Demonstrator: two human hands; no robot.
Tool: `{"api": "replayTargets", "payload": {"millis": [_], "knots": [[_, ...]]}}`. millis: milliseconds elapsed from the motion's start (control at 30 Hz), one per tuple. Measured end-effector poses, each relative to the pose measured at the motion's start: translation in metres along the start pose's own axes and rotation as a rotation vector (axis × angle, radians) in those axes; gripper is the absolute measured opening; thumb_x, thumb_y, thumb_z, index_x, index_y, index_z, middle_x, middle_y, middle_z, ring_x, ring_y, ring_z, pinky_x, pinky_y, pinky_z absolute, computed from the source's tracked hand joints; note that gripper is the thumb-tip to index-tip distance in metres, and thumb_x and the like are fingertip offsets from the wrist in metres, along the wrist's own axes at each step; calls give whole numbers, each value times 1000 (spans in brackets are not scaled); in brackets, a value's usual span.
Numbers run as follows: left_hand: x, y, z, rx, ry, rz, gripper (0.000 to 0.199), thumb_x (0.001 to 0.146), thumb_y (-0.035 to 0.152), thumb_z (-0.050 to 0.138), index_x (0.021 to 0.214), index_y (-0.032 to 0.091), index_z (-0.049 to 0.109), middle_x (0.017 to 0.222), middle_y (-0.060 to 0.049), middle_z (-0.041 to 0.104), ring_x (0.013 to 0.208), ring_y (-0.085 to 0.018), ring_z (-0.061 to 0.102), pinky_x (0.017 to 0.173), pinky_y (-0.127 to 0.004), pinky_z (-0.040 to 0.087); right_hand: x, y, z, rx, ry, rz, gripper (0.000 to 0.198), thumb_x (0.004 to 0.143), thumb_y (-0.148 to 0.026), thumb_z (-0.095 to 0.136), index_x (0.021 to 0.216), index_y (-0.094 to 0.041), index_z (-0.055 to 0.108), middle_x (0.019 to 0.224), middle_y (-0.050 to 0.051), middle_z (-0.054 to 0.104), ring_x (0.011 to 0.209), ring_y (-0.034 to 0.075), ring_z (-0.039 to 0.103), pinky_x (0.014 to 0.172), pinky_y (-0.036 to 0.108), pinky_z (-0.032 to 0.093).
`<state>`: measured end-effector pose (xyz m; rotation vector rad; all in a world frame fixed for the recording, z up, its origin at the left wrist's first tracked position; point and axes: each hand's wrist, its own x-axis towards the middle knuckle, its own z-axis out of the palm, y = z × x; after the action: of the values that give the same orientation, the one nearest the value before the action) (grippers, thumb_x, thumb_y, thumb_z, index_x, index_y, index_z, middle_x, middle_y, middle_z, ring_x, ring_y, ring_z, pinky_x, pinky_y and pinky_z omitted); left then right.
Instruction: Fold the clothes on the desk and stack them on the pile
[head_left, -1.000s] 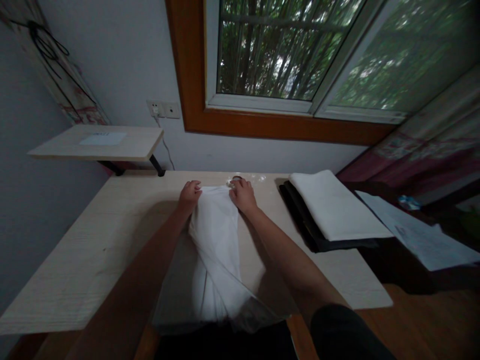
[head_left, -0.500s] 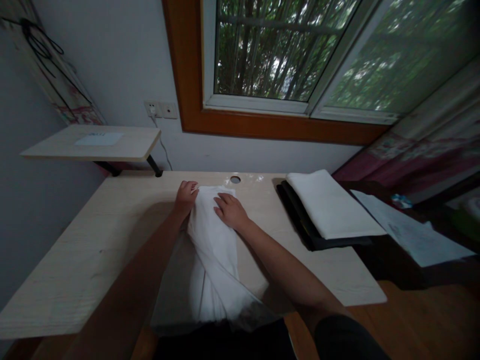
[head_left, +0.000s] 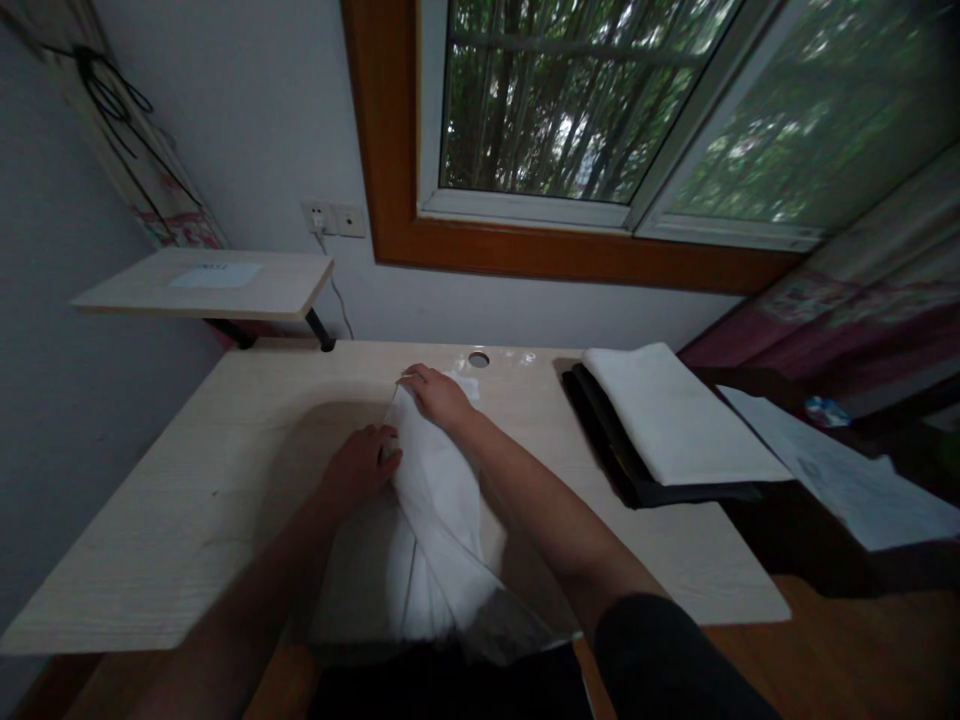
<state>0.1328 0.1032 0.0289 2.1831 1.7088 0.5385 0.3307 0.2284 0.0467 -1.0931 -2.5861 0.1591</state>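
Note:
A white cloth (head_left: 441, 478), soft like a garment, lies lengthwise on the pale desk. Its lower part has crossing folds and spreads toward the near edge. My right hand (head_left: 441, 396) lies over the far end, fingers bent round the upper left corner. My left hand (head_left: 360, 468) rests lower down at the cloth's left edge, thumb and forefinger apart with a dark gap between them. A small flat piece of the cloth shows beyond the right hand. What lies under the right palm is hidden.
The desk (head_left: 202, 500) has a round cable hole (head_left: 478, 360) near its back edge. A raised shelf (head_left: 270, 290) stands at the back left. To the right, folded white fabric (head_left: 675, 415) lies on a black folded item (head_left: 600, 440). Papers (head_left: 840, 470) lie farther right.
My right hand has moved left and forward onto the cloth's far left corner. My left hand has left that corner and come nearer along the left edge. The view has shifted slightly.

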Motion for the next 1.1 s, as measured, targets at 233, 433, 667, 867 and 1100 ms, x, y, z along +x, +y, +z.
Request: {"api": "replayTargets", "payload": {"millis": [233, 433, 667, 867, 1100], "knots": [[5, -8, -6, -39, -105, 33, 21, 96, 33, 44, 84, 24, 58, 88, -5, 61, 86, -22, 62, 82, -34, 46, 20, 2, 13, -24, -98, -128, 30, 105, -19, 47, 125, -27, 68, 138, 6, 60, 117, 21, 58, 98, 32, 46], [5, -14, -6, -143, -75, -59, 12, 90, 32, 48, 81, 24, 53, 82, -2, 62, 77, -19, 59, 75, -32, 44, 18, 4, 9, -97, -79, -85, 28, 107, -24, 43, 127, -23, 64, 126, 10, 62, 109, 22, 57, 92, 33, 48], [8, -26, -5, -214, -22, -170, 9, 83, 32, 55, 84, 25, 50, 75, 3, 61, 71, -17, 59, 70, -30, 44, 18, -2, 13, -179, -33, 115, 29, 107, -24, 41, 128, -23, 61, 126, 14, 59, 107, 26, 58, 87, 36, 51], [9, -37, -3, -275, 3, -174, 10, 84, 32, 55, 91, 24, 52, 81, 1, 64, 76, -18, 61, 72, -31, 47, 16, -12, 24, -157, 38, 273, 30, 105, -20, 41, 128, -22, 59, 126, 16, 57, 107, 28, 57, 85, 38, 53], [7, -38, -3, -220, 51, -87, 27, 82, 23, 57, 108, 23, 67, 91, -2, 60, 81, -17, 61, 82, -32, 51, 13, -4, 32, -37, 166, 340, 29, 104, -20, 41, 127, -22, 59, 125, 13, 56, 104, 23, 58, 90, 34, 51]]}}
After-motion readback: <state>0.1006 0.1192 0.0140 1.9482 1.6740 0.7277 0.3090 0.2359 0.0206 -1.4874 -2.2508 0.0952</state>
